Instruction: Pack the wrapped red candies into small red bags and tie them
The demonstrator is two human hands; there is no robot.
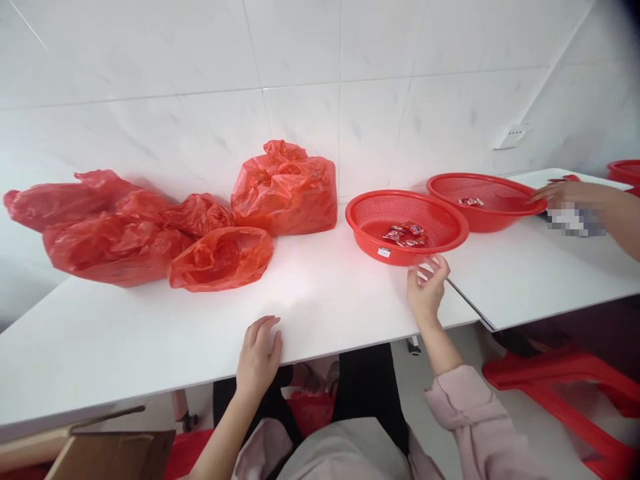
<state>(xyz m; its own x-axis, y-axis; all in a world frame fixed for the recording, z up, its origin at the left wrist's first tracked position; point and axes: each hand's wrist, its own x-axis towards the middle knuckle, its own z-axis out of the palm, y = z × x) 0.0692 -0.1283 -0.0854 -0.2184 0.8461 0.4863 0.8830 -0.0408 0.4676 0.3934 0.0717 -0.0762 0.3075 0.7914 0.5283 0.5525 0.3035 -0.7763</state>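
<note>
My left hand [259, 353] rests at the front edge of the white table [320, 287], fingers loosely bent and apart, with nothing in it. Just in front of a red plastic basket [367, 241], my right hand [428, 290] is raised with curved, spread fingers and holds nothing that I can see. Its fingertips are close to the basket's lower rim; whether they touch it I cannot tell. Several small red wrapped packets [407, 235] lie in the bottom of that basket.
Red plastic bags [115, 247] are heaped at the left. A full red bag [285, 193] stands by the wall, beside an open-mouthed one [223, 260]. At right, another person's hand [555, 195] touches a second red basket [493, 217]. A cardboard box [110, 453] is at lower left.
</note>
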